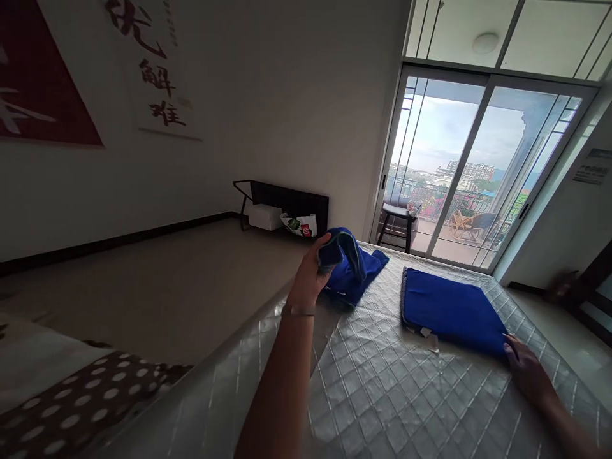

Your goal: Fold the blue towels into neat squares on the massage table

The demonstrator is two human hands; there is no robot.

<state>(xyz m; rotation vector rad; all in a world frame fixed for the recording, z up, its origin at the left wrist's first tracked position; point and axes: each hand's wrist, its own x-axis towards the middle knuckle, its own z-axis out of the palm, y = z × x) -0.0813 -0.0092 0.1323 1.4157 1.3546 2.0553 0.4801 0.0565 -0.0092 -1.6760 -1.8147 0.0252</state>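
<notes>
The bunched blue cloth (354, 274) is at the far left of the quilted silver sheet (382, 395), its upper part raised and curled open. The left hand (310, 271) pinches it at its left edge, thumb uppermost; a band (299, 310) circles that wrist. To the right, the folded blue cloth (449, 309) lies flat, apart from the first, with pale tags (425, 331) at its near edge. The right hand (528, 370) touches its near right corner; whether the fingers grip cannot be told. Polka-dot fabric (90, 395) lies at the near left. On the far side, a white box (264, 217) and a printed bag (300, 224) stand by the wall, left of sliding glass doors (440, 172). A dark stool (399, 213) shows through the glass.
</notes>
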